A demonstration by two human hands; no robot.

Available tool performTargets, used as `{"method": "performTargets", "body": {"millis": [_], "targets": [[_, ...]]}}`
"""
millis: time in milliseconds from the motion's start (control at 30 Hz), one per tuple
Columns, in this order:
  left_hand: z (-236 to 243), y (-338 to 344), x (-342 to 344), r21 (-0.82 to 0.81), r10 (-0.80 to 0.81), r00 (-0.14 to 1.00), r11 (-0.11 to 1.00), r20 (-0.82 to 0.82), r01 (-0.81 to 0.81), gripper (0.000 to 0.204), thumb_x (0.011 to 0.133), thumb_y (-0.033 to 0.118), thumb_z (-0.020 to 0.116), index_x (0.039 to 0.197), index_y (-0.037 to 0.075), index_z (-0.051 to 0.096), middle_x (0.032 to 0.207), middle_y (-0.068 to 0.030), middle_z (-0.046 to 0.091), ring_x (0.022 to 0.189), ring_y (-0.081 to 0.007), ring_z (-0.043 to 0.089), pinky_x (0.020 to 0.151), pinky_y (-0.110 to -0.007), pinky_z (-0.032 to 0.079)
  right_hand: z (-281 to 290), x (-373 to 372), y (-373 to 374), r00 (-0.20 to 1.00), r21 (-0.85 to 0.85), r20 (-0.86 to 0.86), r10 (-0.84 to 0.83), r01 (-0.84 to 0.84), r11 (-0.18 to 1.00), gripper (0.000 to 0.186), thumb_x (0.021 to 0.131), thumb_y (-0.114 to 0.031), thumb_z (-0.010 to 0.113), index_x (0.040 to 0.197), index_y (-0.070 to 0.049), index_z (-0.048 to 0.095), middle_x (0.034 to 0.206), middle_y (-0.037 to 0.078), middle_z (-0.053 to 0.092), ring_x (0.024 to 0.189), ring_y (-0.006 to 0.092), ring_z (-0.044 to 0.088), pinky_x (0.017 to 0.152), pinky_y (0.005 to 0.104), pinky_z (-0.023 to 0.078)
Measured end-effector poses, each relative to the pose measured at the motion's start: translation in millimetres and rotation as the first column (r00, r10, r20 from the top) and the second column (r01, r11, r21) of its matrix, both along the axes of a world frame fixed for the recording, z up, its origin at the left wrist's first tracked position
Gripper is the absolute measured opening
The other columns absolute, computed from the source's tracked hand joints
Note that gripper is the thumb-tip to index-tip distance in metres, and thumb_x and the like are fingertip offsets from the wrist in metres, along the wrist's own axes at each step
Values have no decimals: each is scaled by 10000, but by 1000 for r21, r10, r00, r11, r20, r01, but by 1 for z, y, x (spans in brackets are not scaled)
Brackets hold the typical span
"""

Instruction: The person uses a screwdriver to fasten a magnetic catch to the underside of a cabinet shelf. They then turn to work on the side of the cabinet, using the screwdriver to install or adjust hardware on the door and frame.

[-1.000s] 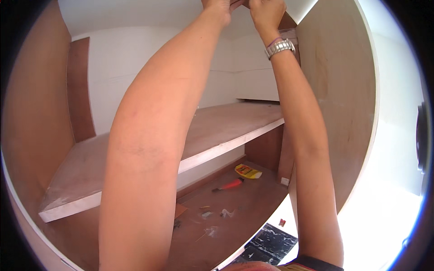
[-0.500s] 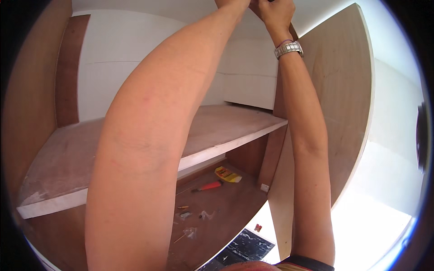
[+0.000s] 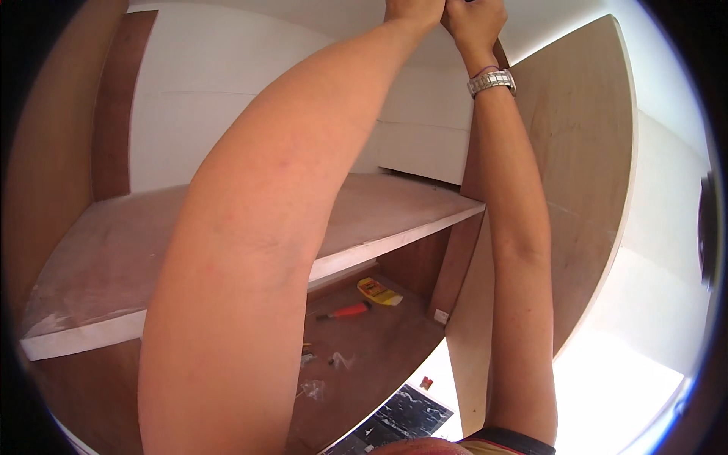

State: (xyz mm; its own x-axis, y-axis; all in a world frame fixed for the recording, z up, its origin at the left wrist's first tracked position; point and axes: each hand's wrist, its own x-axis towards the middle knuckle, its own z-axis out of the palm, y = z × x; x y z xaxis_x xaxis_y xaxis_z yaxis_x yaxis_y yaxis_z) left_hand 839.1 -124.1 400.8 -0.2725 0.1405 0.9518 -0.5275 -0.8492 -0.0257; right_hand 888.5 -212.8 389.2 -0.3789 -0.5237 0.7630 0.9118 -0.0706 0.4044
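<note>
Both my arms reach up to the top of the view. My left hand (image 3: 415, 10) is mostly cut off by the upper edge, so its fingers do not show. Close beside it, my right hand (image 3: 478, 24) is closed, with a bit of something dark at its top; what it holds I cannot make out. A silver wristwatch (image 3: 492, 82) sits on my right wrist. The hands are high in front of an open wooden cabinet, near its upper right corner and the open wooden door (image 3: 576, 144).
A brown shelf (image 3: 394, 205) with a pale front edge crosses the cabinet. On the lower board (image 3: 379, 356) lie a red-handled tool (image 3: 350, 310), a yellow packet (image 3: 378, 292) and scraps of clear plastic (image 3: 341, 359). A dark marbled panel (image 3: 409, 417) shows below.
Both hands have shifted slightly to the right in the picture and remain close together. The cabinet view has tilted a little; the things on the lower board look unmoved.
</note>
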Motion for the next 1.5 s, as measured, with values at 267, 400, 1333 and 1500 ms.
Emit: {"method": "performTargets", "body": {"millis": [267,400,1333,1500], "targets": [[6,5,8,6,-111,993,994,-37,111,377,992,266,502,1057,-59,681,1111,-277,700,1081,-435,651,929,-485,492,2,2,0,1000,-22,-9,28,-28,999,235,846,-95,773,1026,-13,645,900,160,714,826,292,692,770,399,548],[19,7,17,-12,-55,998,998,2,55,392,992,282,488,1089,-43,684,1139,-269,697,1096,-437,643,931,-487,488,3,2,1,1000,3,-1,5,-5,1000,234,845,-92,775,1024,-15,647,898,153,718,806,283,691,756,392,550],[-12,21,-26,-130,-625,750,780,-214,613,201,954,184,638,1008,-8,667,990,-126,723,884,-227,719,785,-345,606,-1,4,1,991,-62,-70,112,-116,991,202,855,-72,783,992,-6,651,883,139,719,821,260,685,778,378,540],[-10,16,-31,-81,-649,727,755,-224,650,207,961,175,629,1047,-13,642,1036,-139,719,952,-235,710,871,-359,588,-2,8,5,998,-2,-22,57,-57,998,179,868,-90,782,973,-6,664,881,134,726,817,245,688,779,375,541]]}}
